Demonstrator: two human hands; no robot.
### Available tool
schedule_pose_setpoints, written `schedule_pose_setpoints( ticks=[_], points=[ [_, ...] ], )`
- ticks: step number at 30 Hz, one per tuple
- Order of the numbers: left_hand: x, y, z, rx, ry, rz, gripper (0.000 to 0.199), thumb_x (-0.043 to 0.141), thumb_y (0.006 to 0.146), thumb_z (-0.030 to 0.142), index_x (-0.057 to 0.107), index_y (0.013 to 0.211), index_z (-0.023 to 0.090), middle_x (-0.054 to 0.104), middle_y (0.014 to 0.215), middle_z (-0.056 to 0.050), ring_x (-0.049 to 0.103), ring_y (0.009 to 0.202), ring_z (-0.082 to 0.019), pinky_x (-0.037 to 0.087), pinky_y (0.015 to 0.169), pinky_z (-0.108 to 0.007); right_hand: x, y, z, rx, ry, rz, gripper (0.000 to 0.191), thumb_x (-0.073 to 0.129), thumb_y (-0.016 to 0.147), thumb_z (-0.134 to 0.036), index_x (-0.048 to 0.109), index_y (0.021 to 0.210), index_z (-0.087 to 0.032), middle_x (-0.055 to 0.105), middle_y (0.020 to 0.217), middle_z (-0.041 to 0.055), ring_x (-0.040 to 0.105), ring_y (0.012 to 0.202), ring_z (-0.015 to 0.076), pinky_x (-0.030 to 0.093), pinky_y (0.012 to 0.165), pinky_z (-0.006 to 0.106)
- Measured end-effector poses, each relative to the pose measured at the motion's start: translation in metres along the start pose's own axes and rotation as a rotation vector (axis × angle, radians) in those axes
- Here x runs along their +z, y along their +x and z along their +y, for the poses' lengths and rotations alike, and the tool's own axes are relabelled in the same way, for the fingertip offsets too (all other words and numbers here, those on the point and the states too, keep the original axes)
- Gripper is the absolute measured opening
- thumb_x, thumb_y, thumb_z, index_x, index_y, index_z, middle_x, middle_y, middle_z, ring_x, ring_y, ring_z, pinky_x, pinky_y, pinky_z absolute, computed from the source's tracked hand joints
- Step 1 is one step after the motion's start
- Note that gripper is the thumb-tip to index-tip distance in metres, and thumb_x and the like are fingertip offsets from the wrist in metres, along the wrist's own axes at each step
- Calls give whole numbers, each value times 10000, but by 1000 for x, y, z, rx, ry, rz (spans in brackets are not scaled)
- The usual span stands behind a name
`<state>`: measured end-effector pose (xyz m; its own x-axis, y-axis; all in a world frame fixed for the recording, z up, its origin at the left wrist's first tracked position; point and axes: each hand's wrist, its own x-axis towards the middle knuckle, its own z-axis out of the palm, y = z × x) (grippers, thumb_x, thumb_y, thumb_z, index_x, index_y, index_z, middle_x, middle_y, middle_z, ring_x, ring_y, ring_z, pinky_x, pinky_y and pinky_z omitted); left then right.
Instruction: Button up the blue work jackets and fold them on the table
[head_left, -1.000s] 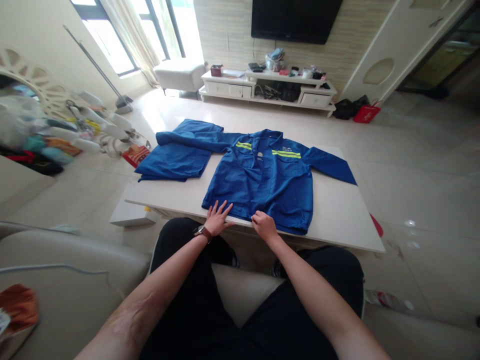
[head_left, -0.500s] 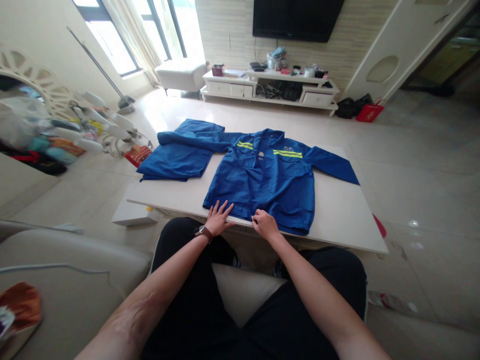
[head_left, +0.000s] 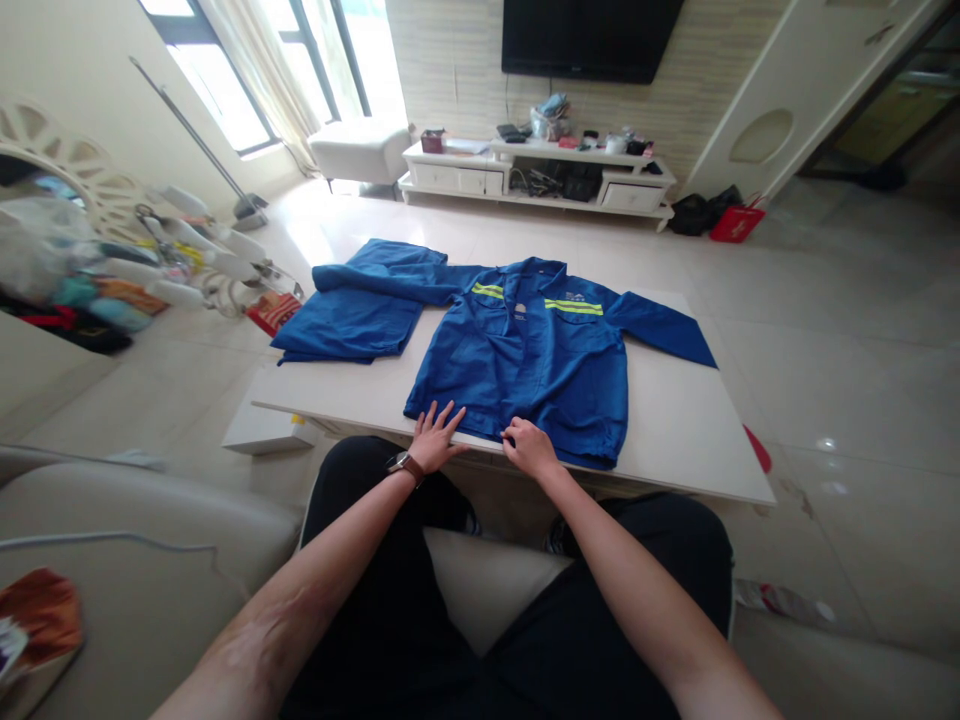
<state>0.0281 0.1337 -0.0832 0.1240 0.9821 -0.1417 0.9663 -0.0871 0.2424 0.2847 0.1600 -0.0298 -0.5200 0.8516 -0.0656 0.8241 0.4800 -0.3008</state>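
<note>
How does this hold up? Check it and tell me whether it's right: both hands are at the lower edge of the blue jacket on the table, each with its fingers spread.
Not quite. The head view shows only the left hand with its fingers spread; the right hand is curled. Both are at the lower edge of the blue jacket on the table.

Head cam, worn by the person: sits above & behind the fingers [head_left: 449,412], facing fwd/down. Fairly nr; forearms [head_left: 622,568] run from lens side twd fingers. Wide FOV, incl. TV [head_left: 589,38] far beyond & R of fingers, windows [head_left: 219,85] far beyond, L.
</note>
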Motion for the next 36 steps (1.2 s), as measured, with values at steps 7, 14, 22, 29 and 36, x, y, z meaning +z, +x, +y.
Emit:
schedule_pose_setpoints(
  ticks=[7, 14, 22, 29, 36],
  points=[
    [0, 0, -1, 1, -2, 2, 852, 594, 915, 618, 233, 1648, 374, 165, 1745, -10, 10, 1606, -388, 113, 1272, -613, -5, 0, 2, -36, -2, -38, 292, 533, 1002, -254, 765, 1178, -234, 674, 1153, 75, 631, 1064, 196, 512, 875, 257],
    [1, 0, -1, 3, 1, -1, 845, 572, 923, 633, 230, 1649, 371, 160, 1746, -9, 7, 1606, -390, 113, 1269, -619, -15, -3, 1, -38, -61, -50, 304, 519, 1029, -322, 813, 1072, -259, 689, 1066, 81, 636, 997, 203, 506, 836, 273],
    [3, 1, -2, 5, 10, 12, 843, 562, 920, 649, 231, 1647, 377, 162, 1746, -3, 7, 1607, -384, 116, 1271, -617, -14, -3, 0, -15, -69, -56, 297, 532, 1014, -287, 798, 1143, -263, 693, 1073, 77, 632, 999, 209, 504, 843, 278],
    [1, 0, 0, 4, 4, 7, 840, 568, 925, 632, 231, 1649, 371, 169, 1744, -9, 12, 1607, -385, 112, 1271, -620, -14, -5, -3, -47, -103, -64, 302, 507, 1020, -307, 778, 1145, -258, 682, 1125, 86, 615, 1024, 216, 493, 855, 294],
    [-1, -1, 1, -6, 16, -4, 840, 566, 925, 634, 229, 1648, 373, 165, 1745, -7, 17, 1608, -379, 116, 1272, -612, -14, -4, -6, -20, -115, -66, 264, 524, 988, -273, 754, 1114, -239, 669, 1149, 93, 605, 1027, 231, 482, 840, 315]
  ],
)
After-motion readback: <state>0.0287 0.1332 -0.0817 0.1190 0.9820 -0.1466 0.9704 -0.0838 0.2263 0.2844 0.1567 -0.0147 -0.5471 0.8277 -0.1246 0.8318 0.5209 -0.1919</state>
